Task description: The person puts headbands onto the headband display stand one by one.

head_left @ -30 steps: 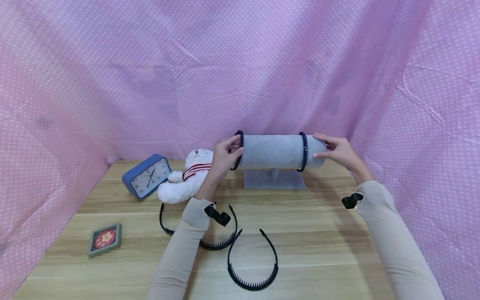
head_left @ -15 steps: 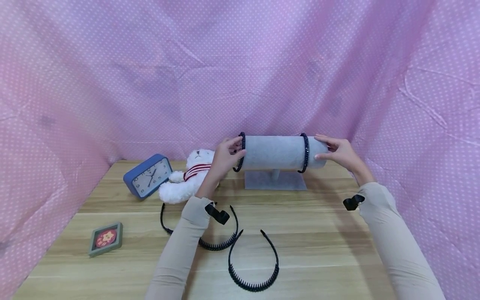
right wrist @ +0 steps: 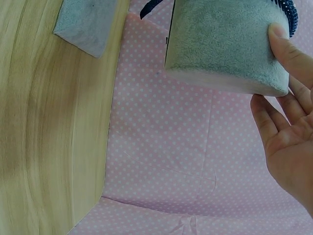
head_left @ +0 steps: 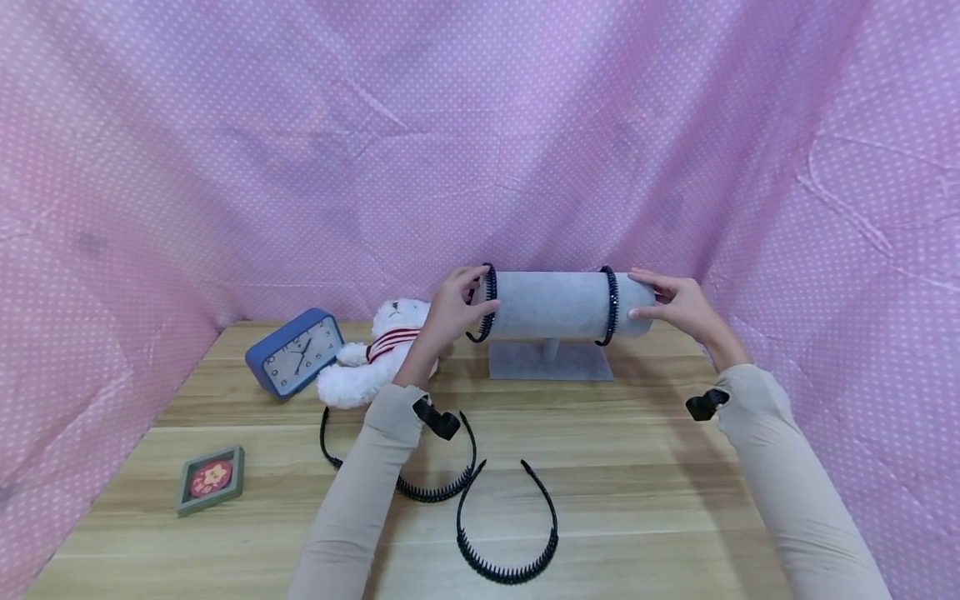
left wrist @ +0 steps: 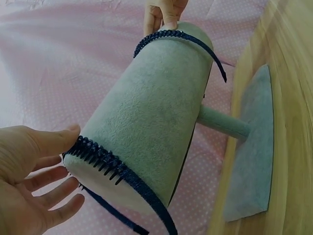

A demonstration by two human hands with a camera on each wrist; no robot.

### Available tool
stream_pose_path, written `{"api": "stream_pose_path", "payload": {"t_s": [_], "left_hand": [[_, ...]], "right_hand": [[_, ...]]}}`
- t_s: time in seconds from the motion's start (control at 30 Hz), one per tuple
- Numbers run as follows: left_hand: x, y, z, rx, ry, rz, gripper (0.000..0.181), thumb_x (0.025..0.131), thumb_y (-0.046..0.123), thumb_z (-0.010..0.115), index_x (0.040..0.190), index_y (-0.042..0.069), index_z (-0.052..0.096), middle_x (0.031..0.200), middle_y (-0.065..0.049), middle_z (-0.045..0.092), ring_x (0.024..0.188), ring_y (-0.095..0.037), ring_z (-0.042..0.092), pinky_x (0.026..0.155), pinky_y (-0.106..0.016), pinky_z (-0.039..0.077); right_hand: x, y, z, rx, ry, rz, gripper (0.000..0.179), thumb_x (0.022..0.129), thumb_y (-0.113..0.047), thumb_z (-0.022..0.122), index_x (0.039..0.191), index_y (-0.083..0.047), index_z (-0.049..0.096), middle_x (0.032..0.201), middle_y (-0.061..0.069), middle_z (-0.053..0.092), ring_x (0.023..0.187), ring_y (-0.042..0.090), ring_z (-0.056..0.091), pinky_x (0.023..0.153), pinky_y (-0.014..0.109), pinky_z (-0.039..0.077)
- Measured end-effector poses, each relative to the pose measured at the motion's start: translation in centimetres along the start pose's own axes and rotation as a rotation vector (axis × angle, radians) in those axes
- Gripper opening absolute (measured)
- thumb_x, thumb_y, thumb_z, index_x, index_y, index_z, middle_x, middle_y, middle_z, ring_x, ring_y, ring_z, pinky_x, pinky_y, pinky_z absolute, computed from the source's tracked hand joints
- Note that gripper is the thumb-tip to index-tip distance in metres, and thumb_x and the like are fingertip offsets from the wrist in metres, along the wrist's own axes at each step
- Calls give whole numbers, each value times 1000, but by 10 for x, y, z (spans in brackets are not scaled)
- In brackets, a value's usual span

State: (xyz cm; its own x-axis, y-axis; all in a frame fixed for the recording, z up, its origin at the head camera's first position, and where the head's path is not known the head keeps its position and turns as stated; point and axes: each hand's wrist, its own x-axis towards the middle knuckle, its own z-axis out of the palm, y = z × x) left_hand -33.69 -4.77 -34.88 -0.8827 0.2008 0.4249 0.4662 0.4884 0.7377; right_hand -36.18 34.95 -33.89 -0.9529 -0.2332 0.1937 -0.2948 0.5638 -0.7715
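Observation:
A grey plush display roll (head_left: pixel 551 304) lies level on a post over a flat base (head_left: pixel 517 362). At its left end, my left hand (head_left: pixel 453 308) pinches a black toothed headband (left wrist: pixel 95 154) that sits over the roll, thumb on its outer side and the other fingers spread beyond the roll's end. My right hand (head_left: pixel 681 307) holds the roll's right end, its thumb (right wrist: pixel 281 36) against the plush side and fingers at the end face. Another dark headband (head_left: pixel 612 304) goes round the roll close to that hand, its tips hanging below in the left wrist view.
Two more black headbands lie on the wooden table, one (head_left: pixel 506 575) at the front and one (head_left: pixel 429 494) partly under my left forearm. A white teddy bear (head_left: pixel 348 387), a blue alarm clock (head_left: pixel 300 358) and a small framed picture (head_left: pixel 212 479) are to the left. Pink dotted cloth hangs behind.
My left hand has moved slightly right, carrying its headband a little further onto the roll from the left end. The right hand keeps its hold on the other end.

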Motion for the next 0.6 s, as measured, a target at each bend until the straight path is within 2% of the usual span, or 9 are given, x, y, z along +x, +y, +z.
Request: {"api": "stream_pose_path", "payload": {"t_s": [0.17, 0.23, 0.4, 0.6], "left_hand": [[4, -3, -5, 42, -68, 53, 63, 92, 20, 78, 149, 9, 53, 153, -14, 50, 145, -31, 43, 117, -49, 41], [5, -4, -7, 54, -103, 54, 63, 93, 22, 77, 150, 11, 52, 155, -13, 48, 147, -31, 41, 118, -50, 39], [8, -3, -10, 47, -160, 7, 62, 93, 26, 76, 150, 16, 52, 158, -10, 46, 150, -29, 37, 122, -50, 34], [8, -3, -10, 10, -148, -43, 62, 90, 27, 80, 147, 19, 56, 156, -6, 50, 149, -28, 40, 121, -50, 35]], "right_hand": [[-1, 0, 1, -11, -2, -14, 70, 86, -13, 83, 149, -9, 53, 160, 12, 43, 141, 31, 49, 96, 4, 43], [-1, 0, 1, -11, -6, -6, 70, 86, -15, 84, 149, -10, 53, 160, 11, 43, 141, 32, 49, 96, 3, 43], [-2, 0, 1, 6, -1, 35, 70, 85, -17, 85, 148, -14, 55, 161, 5, 44, 141, 30, 49, 95, 2, 41], [-3, -2, 1, -19, -3, 3, 71, 85, -16, 84, 149, -10, 53, 160, 12, 44, 142, 34, 48, 98, 5, 43]]}}
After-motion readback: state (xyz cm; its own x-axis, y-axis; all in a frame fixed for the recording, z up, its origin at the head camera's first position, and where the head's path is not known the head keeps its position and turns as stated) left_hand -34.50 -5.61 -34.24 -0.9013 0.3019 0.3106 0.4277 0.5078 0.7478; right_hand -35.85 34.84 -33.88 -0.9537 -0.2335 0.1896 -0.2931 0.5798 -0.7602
